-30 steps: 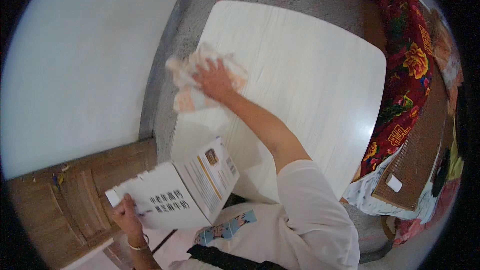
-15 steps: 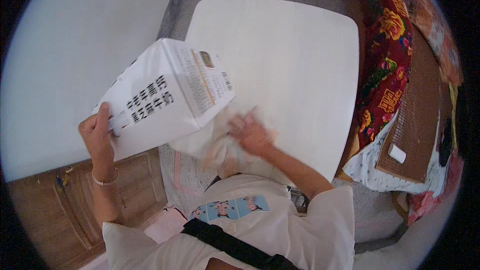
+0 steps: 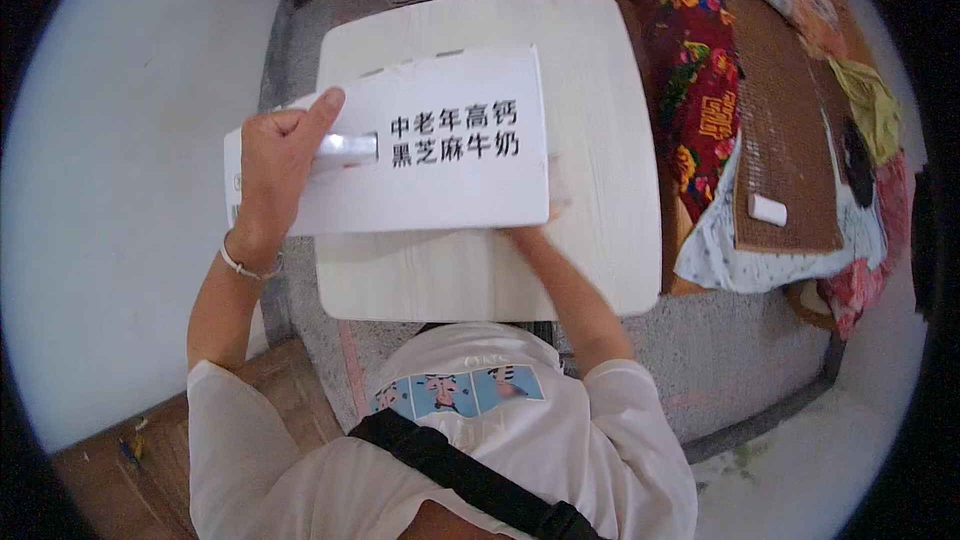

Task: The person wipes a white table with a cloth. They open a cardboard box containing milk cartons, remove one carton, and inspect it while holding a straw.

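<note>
My left hand (image 3: 278, 155) is closed round the handle at the left part of a white cardboard carton (image 3: 430, 195), with its thumb stretched along the top. Dark printing covers the carton's upward face, and a pale, shiny strip shows beside my fingers. The carton is held over a pale wood-grain table (image 3: 590, 270), hiding much of its left and middle. My right hand (image 3: 528, 236) is at the carton's near right corner, mostly hidden beneath or behind it. Blurred fingertips show past its right edge; whether they touch the carton, I cannot tell.
A bed with a red floral quilt (image 3: 690, 70) and a brown woven mat (image 3: 790, 155) stands to the right. On the mat lies a small white object (image 3: 767, 209). A white wall (image 3: 130, 190) rises at left, with a brown wooden door (image 3: 180, 460) at lower left.
My left hand has brought the carton rightward over the table and turned it so its printed face lies level. My right hand has gone from the open tabletop to beneath or behind the carton.
</note>
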`<state>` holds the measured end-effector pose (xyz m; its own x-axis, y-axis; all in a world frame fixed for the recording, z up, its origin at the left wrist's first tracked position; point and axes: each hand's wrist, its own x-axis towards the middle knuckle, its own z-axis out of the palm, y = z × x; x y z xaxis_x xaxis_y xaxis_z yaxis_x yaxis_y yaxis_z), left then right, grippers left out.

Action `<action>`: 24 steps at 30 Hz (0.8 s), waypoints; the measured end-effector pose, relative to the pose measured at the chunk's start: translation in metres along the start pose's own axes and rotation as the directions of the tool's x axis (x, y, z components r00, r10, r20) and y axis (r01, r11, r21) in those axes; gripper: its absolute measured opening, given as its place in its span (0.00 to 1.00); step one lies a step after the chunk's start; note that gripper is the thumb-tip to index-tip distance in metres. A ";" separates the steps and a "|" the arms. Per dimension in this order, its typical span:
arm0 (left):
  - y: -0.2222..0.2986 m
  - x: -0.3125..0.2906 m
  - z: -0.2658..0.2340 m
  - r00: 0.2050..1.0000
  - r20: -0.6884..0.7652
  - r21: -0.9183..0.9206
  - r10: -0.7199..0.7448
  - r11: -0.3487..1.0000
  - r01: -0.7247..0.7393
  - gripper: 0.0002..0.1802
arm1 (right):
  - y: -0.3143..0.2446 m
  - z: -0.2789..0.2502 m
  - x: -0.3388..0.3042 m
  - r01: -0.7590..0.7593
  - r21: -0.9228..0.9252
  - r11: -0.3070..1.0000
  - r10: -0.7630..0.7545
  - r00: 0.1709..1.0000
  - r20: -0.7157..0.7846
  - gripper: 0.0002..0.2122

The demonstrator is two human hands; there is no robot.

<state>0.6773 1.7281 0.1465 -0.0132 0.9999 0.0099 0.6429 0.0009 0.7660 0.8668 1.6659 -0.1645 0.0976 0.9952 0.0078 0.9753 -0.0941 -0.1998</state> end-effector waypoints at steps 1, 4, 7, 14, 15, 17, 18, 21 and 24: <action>0.004 0.005 0.004 0.999 0.019 -0.033 0.032 0.999 -0.031 0.30 | -0.018 0.000 -0.013 0.134 0.078 0.988 -0.145 0.979 0.144 0.26; 0.006 0.019 0.018 0.988 0.088 -0.064 0.127 0.991 -0.121 0.30 | -0.056 0.012 -0.081 0.513 0.294 0.806 -0.521 0.851 -0.057 0.23; 0.003 0.028 0.040 0.971 0.192 -0.123 0.140 0.985 -0.118 0.28 | -0.040 -0.026 -0.125 0.494 0.244 0.835 -0.531 0.840 0.115 0.19; 0.000 0.040 0.101 0.909 0.299 -0.170 0.291 0.954 -0.249 0.30 | 0.120 -0.035 -0.161 -0.415 -0.076 0.907 0.386 0.890 -0.244 0.22; -0.010 0.048 0.111 0.890 0.298 -0.176 0.346 0.936 -0.304 0.31 | 0.137 -0.031 -0.169 -0.451 -0.031 0.892 0.421 0.853 -0.310 0.22; -0.005 0.053 0.115 0.884 0.325 -0.140 0.336 0.942 -0.306 0.30 | 0.127 -0.044 -0.170 -0.549 -0.008 0.836 0.526 0.805 -0.273 0.19; -0.003 0.056 0.116 0.883 0.335 -0.122 0.329 0.944 -0.306 0.30 | 0.110 -0.041 -0.172 -0.497 -0.019 0.868 0.472 0.836 -0.280 0.18; -0.017 0.063 0.128 0.868 0.345 -0.024 0.356 0.928 -0.371 0.30 | 0.060 -0.013 -0.188 -0.282 -0.042 0.959 0.261 0.928 -0.264 0.19; -0.026 0.062 0.141 0.867 0.330 -0.024 0.374 0.921 -0.389 0.30 | -0.002 -0.005 -0.204 0.042 0.035 0.999 -0.038 0.992 -0.121 0.22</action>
<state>0.7679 1.7925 0.0362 0.4816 0.8724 0.0831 0.5792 -0.3880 0.7170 0.8459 1.4634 -0.1607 0.0841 0.9874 0.1337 0.9710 -0.0511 -0.2334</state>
